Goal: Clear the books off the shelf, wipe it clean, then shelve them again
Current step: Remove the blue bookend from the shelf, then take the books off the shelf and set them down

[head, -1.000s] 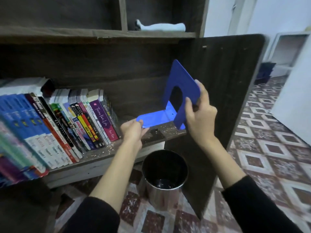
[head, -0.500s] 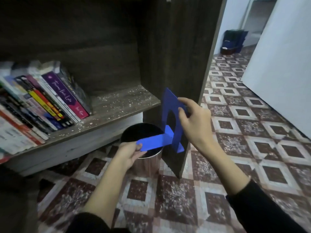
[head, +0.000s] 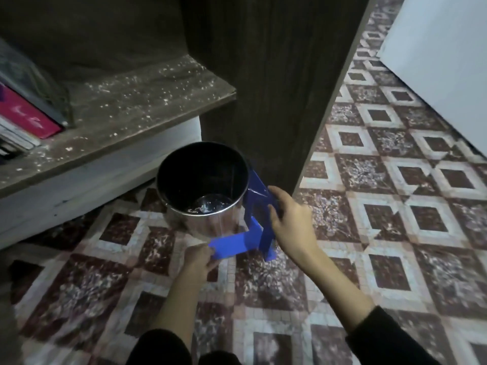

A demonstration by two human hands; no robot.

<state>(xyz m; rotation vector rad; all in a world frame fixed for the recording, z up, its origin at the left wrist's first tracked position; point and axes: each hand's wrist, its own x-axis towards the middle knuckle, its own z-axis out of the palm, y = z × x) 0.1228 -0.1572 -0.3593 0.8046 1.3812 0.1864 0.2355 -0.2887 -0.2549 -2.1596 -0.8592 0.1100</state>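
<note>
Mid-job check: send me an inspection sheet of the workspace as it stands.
Surface: shelf board, right end scattered with pale specks.
Job's things: books on the shelf at far left; blue bookend held low beside the metal bin.
Clutter: metal bin on the floor, something glinting at its bottom.
Hands: left hand pinches the bookend's flat base; right hand grips its upright plate.
Cables: nothing seen.
Surroundings: patterned tile floor, dark cabinet side panel, white panel at right.

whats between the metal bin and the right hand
In the head view, the upright plate of the blue bookend stands between the metal bin and the right hand, which grips it.
</note>
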